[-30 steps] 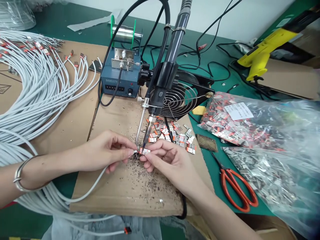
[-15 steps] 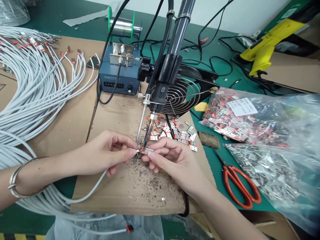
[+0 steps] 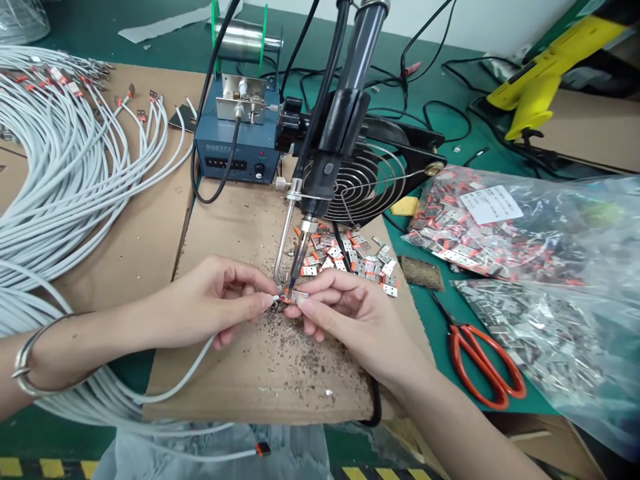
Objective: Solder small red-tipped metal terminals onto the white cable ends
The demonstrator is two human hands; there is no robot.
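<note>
**Pinch grip right at the iron tip (image 3: 294,279): slip and burn risk**

Left hand (image 3: 223,303): thumb and fingers closed on a pale cable (image 3: 199,362) close to its end. Right hand (image 3: 353,310): thumb and fingertips pinching a small metal-and-orange connector (image 3: 299,297), which sits between the two sets of fingertips, cable end facing it. Actual wire-to-pad contact too small to tell. Soldering iron (image 3: 327,167) slants down from above the fingers, tip at the connector. Bent metal tube (image 3: 285,237) ends just beyond the left fingertips.

Failure modes, my read:
- Wire off its pad: either hand twitches; nothing but fingers appears to hold the parts.
- Burn: right fingertips just beside the tip; if it's hot, slight drift is enough.
- Cable tug: it loops away below the left fingers toward the bundle (image 3: 80,187); a snag pulls the end out.
- Bridge: too much solder or dwell on tiny pads.
- Dirty joint: debris (image 3: 300,360) lies under the fingertips.
</note>
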